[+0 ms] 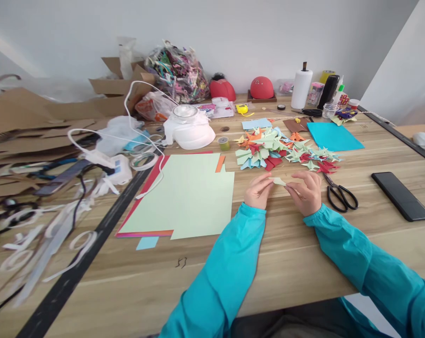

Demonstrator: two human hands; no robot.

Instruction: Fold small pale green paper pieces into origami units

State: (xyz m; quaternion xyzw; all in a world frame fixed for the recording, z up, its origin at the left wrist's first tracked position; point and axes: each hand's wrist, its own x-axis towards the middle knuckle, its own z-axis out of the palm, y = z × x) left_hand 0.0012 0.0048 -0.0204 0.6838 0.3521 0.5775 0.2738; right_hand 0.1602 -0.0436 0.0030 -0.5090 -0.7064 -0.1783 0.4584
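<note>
Between my two hands, just above the wooden table, is a small folded piece of pale green paper (278, 181). The fingers of my left hand (258, 191) pinch its left end. My right hand (307, 191) has thumb and finger closed on its right end. Just beyond lies a heap of folded paper shapes (265, 145) in green, red, orange and blue, with more star-like ones (311, 157) to its right. Black-handled scissors (341, 195) rest close to my right hand, their blades partly under the paper shapes.
Large pale green sheets (187, 197) lie over red ones at left. A phone (402, 196) lies at right, a bright blue sheet (334, 136) behind. Cables, a power strip (119, 169) and cardboard (50, 112) crowd the left side. A white bottle (301, 89) stands at the back.
</note>
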